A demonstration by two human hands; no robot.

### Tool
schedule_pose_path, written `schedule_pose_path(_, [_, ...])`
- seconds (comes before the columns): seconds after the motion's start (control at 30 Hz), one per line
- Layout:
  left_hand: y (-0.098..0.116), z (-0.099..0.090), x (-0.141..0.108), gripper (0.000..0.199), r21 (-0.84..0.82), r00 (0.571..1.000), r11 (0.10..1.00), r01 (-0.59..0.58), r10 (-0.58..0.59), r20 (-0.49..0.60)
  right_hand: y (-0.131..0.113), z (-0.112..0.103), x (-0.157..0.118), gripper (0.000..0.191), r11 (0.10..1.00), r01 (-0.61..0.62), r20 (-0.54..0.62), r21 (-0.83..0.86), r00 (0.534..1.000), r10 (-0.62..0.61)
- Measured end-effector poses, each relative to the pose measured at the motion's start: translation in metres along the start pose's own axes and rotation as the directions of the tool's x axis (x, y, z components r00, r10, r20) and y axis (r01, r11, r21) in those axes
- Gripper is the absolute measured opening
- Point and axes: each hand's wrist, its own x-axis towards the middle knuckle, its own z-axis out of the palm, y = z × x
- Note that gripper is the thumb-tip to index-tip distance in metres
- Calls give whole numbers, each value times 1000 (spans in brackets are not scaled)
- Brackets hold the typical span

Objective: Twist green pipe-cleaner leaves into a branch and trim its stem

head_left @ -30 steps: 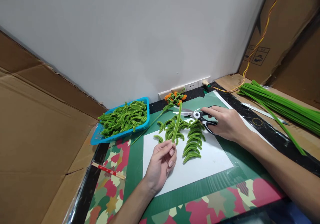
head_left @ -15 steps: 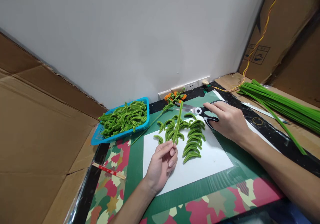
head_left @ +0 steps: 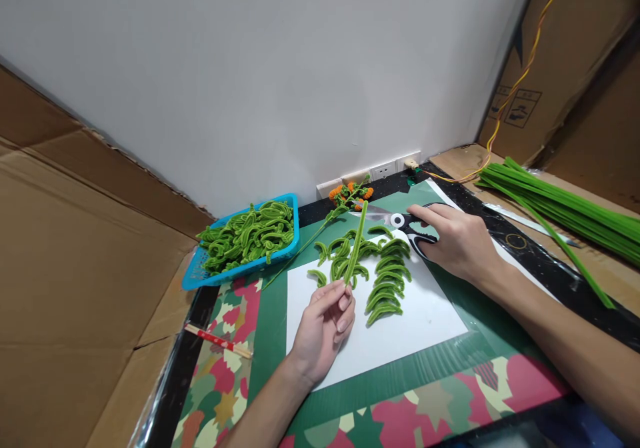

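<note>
Between the thumb and fingers of my left hand (head_left: 325,328) is a folded green pipe cleaner (head_left: 357,245), pointing up and away from me. My right hand (head_left: 457,241) grips a pair of scissors (head_left: 397,221) with black handles; their blades point left, close to the pipe cleaner's far end. Whether the blades touch it I cannot tell. Below and behind lie curved green pipe cleaner pieces: a loose cluster (head_left: 340,265) and a neat column (head_left: 385,295) on a white sheet of paper (head_left: 425,325).
A blue basket (head_left: 296,225) full of green pieces stands at the left. Behind the paper lies an orange-flowered stem (head_left: 337,211). Long green pipe cleaners (head_left: 560,208) lie at the right. A red-wrapped stick (head_left: 215,340) rests at the left, and a plugged-in cable (head_left: 457,180) runs along the back.
The scissors have shifted very slightly to the right, away from the pipe cleaner. My left hand and the pipe cleaner are almost unmoved.
</note>
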Motion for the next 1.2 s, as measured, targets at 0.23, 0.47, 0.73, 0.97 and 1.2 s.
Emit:
schedule_pose_path(0.23, [1,0,0,26,-4,1000,1000,-9,9,-5,-3,-6,2,48,986,-76,51,150,996,69])
schedule_pose_path(0.47, [3,2,0,27,-15,999,1000,-24,24,-32,-5,-7,4,43,926,-179,94,332,983,157])
schedule_pose_path(0.73, [8,3,-1,32,-2,990,996,-86,85,-114,-9,-9,9,37,892,-215,79,398,977,200])
schedule_pose_path(0.97, [11,3,-1,31,36,980,991,-128,132,-148,-6,-4,6,41,914,-201,33,353,979,203])
schedule_pose_path(1.2, [5,6,-4,30,39,991,995,-88,92,-96,-7,-1,4,39,945,-186,-19,268,980,198])
